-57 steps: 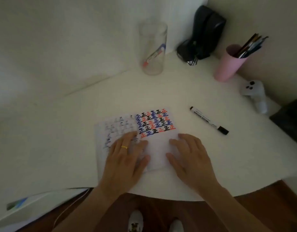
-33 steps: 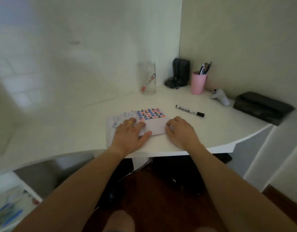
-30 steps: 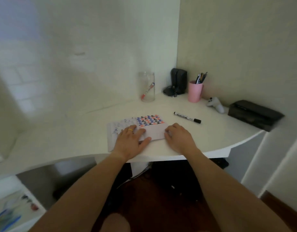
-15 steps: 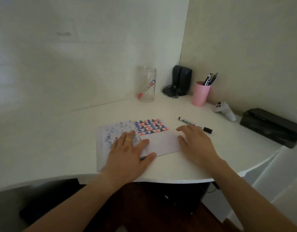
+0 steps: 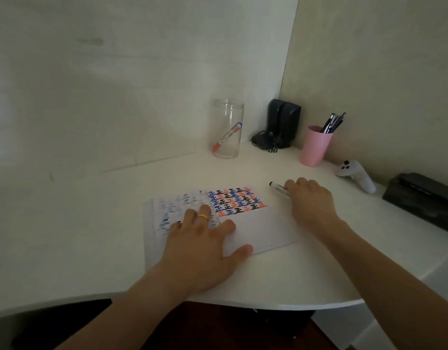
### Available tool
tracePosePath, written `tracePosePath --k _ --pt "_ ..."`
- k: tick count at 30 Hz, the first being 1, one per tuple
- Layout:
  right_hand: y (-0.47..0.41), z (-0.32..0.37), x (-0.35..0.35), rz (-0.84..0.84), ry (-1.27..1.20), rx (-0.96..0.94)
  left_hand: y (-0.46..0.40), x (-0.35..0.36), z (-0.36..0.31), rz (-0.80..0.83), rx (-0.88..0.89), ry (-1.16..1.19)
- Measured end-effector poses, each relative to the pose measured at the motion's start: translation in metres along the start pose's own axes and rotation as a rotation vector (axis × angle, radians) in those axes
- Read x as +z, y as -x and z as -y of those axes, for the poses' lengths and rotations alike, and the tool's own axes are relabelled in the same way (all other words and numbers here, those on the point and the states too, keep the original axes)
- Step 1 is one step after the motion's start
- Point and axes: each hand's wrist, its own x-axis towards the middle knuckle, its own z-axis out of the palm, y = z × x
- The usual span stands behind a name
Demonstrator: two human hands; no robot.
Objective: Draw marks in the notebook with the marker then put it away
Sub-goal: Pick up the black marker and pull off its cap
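Observation:
An open white notebook [image 5: 255, 228] lies on the white desk [image 5: 293, 279], its right page bearing rows of black, blue and red marks [image 5: 237, 200]. My left hand [image 5: 200, 246], with a gold ring, rests flat and spread on the left page. A black-and-white marker [image 5: 277, 187] lies on the desk just right of the notebook. My right hand [image 5: 309, 203] covers most of it, fingers curled over the barrel. Only the marker's left end shows.
A clear glass jar [image 5: 226, 128] holding a red and blue marker stands at the back. Right of it are black speakers [image 5: 283, 122], a pink cup of pens [image 5: 315, 147], a white controller [image 5: 357, 174] and a black box [image 5: 425, 198]. Walls meet in the corner behind.
My right hand has left the notebook page and slid right onto the marker, curling over it. My left hand stays on the notebook. My head came closer to the desk again.

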Motion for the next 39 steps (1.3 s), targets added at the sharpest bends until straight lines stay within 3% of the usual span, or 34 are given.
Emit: tracePosePath --k 4,11,15,17,20,27,32,34,36,37,39 --pt "-0.013 0.025 -0.016 -0.147 -0.260 -0.056 -0.026 -0.016 0.014 0.060 0.031 0.034" --pt "-0.039 0.060 -0.051 -0.204 -1.291 -0.025 -0.097 -0.031 0.050 -0.093 0.076 0.146" --pt "-0.046 0.068 -0.037 -0.105 -1.723 0.072 -0.123 -0.027 0.060 -0.151 0.168 0.553" --pt "-0.045 0.072 -0.021 -0.055 -1.810 0.069 -0.128 -0.018 0.062 -0.273 0.228 0.600" --pt "-0.044 0.076 -0.006 0.034 -1.933 0.089 -0.129 -0.009 0.059 -0.480 0.328 0.410" --pt "-0.037 0.086 -0.002 0.000 -1.994 0.031 -0.121 -0.008 0.057 -0.477 0.395 0.155" --pt "-0.035 0.087 -0.008 -0.033 -1.973 0.033 -0.114 -0.007 0.044 -0.473 0.456 0.132" --pt "-0.033 0.086 -0.011 -0.009 -2.015 0.025 -0.111 -0.011 0.038 -0.313 0.396 0.506" --pt "-0.031 0.086 -0.014 0.020 -2.067 -0.002 -0.106 -0.019 0.033 0.042 0.258 1.142" --pt "-0.030 0.086 -0.016 0.029 -2.084 -0.017 -0.106 -0.021 0.033 0.157 0.203 1.345" --pt "-0.030 0.086 -0.019 0.031 -2.094 -0.038 -0.105 -0.025 0.033 0.274 0.168 1.478"
